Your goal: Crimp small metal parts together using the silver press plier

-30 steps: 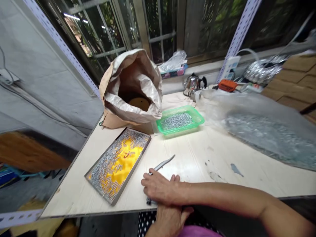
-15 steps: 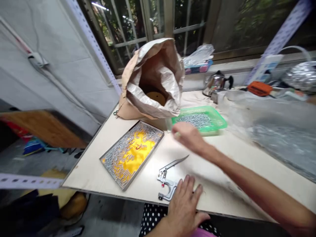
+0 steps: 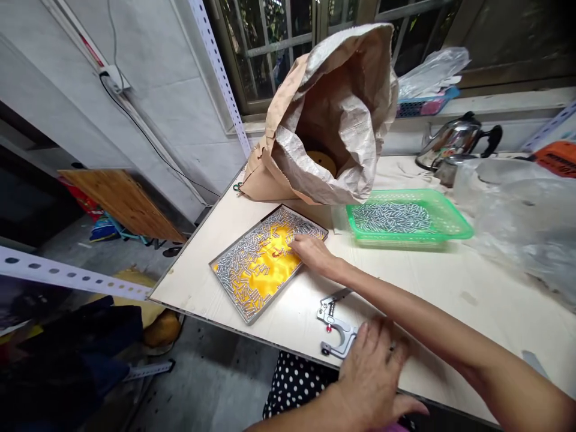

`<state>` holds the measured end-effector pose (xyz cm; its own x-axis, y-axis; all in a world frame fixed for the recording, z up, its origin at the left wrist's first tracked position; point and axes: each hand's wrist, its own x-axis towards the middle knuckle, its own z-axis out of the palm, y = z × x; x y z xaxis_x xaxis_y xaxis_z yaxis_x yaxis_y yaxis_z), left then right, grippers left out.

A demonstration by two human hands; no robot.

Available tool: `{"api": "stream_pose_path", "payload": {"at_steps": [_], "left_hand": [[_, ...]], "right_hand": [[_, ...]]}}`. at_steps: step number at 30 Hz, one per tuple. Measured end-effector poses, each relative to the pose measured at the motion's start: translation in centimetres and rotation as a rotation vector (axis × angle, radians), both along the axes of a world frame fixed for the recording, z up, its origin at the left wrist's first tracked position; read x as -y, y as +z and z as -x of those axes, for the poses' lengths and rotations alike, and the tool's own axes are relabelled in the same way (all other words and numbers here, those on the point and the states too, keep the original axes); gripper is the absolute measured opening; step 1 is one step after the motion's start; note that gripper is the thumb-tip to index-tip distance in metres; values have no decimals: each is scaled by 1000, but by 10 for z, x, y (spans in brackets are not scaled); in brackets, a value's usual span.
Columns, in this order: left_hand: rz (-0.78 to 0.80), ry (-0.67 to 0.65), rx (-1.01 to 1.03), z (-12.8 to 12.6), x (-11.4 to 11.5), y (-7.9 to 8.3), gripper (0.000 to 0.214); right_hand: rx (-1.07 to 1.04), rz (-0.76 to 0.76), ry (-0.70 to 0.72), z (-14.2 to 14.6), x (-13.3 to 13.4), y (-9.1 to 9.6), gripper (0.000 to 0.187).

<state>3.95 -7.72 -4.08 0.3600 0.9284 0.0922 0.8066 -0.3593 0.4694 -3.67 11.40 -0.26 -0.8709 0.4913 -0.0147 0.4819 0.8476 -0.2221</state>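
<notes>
My right hand [image 3: 312, 252] reaches over the near right rim of a shallow metal tray [image 3: 228, 303], its fingers pinched together at the pins inside. Whatever is between the fingertips is hidden. Many short silver metal pins [image 3: 243, 255] lie across the tray's yellow lining [image 3: 270, 267]. My left hand [image 3: 373, 372] lies with fingers stretched out over the rear part of a silver plier-like tool [image 3: 344, 339] with a C-shaped jaw, at the table's front edge. The tool's lever runs under my right forearm.
Behind the tray stands a large open paper sack [image 3: 279, 162]. A green plastic basket [image 3: 454, 222] of metal pins is to its right. Farther right are a kettle [image 3: 454, 141] and clear plastic bags [image 3: 531, 204]. The table edge [image 3: 193, 311] runs along the front left.
My right hand has moved from beside the green basket to the tray. The view has shifted left. My left hand stays by the tool.
</notes>
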Motion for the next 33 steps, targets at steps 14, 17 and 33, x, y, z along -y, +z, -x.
{"api": "stream_pose_path", "payload": {"at_steps": [14, 17, 33], "left_hand": [[-8, -26, 32, -7, -9, -27, 89], [-20, -27, -12, -9, -10, -28, 93], [-251, -4, 285, 51, 74, -10, 16]], "right_hand": [[-14, 103, -31, 21, 6, -1, 29], [-166, 159, -27, -11, 10, 14, 31], [-536, 790, -397, -152, 119, -23, 9]]}}
